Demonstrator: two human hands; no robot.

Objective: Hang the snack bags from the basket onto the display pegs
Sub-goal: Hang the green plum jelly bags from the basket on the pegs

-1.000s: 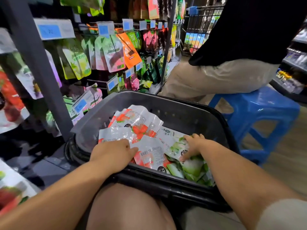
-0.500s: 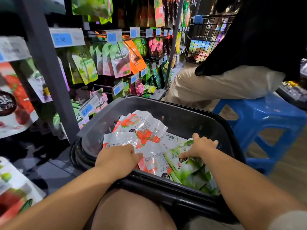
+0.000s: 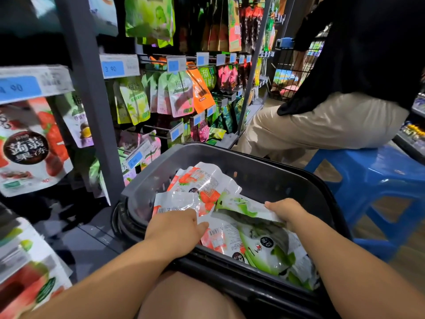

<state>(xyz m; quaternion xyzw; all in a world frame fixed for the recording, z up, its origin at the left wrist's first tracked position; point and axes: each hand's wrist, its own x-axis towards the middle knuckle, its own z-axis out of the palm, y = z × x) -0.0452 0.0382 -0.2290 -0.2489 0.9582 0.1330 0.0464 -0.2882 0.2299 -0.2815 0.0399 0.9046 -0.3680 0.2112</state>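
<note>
A dark grey basket (image 3: 264, 171) sits against my knees, holding several snack bags. Red-and-white strawberry bags (image 3: 200, 180) lie at its left and middle. Green-and-white bags (image 3: 271, 249) are stacked at its right. My left hand (image 3: 174, 229) rests in the basket on a strawberry bag, fingers curled over its edge. My right hand (image 3: 287, 211) grips the top edge of the green stack, thumb on top. Display pegs (image 3: 156, 130) with hanging snack bags (image 3: 181, 95) and blue price tags fill the rack at upper left.
A grey rack upright (image 3: 92, 100) stands just left of the basket. A person in a black top and beige trousers (image 3: 322, 125) sits on a blue plastic stool (image 3: 377, 176) right of the basket. A wire cart (image 3: 287, 74) stands behind.
My right hand has moved up the green stack and taken hold of its top edge, lifting it slightly. The left hand stays on the strawberry bag. The view has tilted up.
</note>
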